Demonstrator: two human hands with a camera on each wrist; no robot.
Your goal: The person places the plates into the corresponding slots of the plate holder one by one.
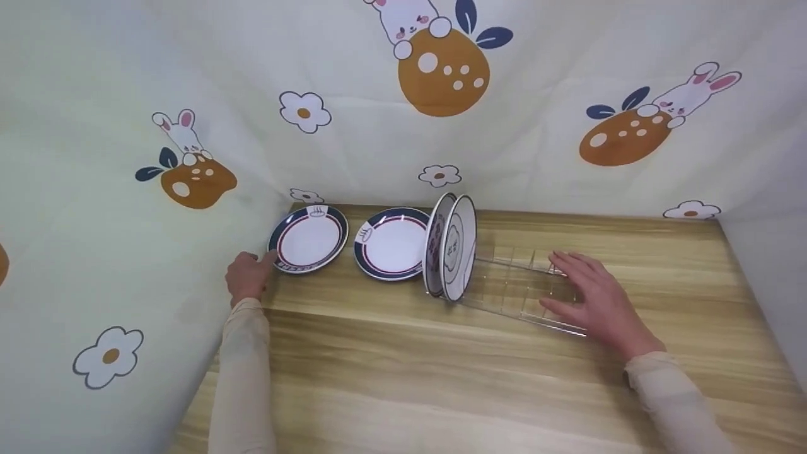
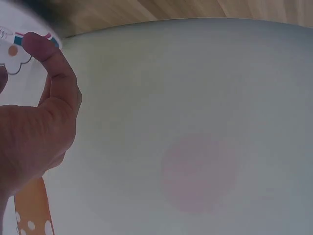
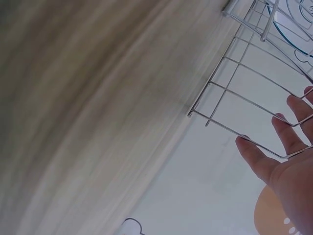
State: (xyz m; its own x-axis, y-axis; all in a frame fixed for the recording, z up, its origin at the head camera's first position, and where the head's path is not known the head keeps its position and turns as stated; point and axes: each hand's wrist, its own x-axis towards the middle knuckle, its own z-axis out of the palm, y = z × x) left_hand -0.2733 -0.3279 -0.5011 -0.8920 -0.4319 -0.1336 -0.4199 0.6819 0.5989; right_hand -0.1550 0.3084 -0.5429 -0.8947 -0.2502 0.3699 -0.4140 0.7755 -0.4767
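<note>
At the left, a white plate with a dark blue rim [image 1: 308, 241] has its lower left edge pinched by my left hand [image 1: 248, 277]; the left wrist view shows a bent digit over the plate's rim [image 2: 18, 40]. Beside it lies a similar plate [image 1: 392, 246]. Two more plates stand upright in the left end of a metal wire rack [image 1: 555, 326], the nearer one [image 1: 465, 252] overlapping the other [image 1: 435, 252]. My right hand [image 1: 599, 299] rests on the rack's right end with fingers spread and fairly straight; its fingertips touch the wires [image 3: 266, 148] in the right wrist view.
A wood-grain tabletop [image 1: 403, 378] lies beneath everything. Pale fabric [image 1: 353, 151] printed with rabbits, oranges and flowers hangs behind it and along both sides. The left arm is close to the left fabric wall [image 1: 157, 265].
</note>
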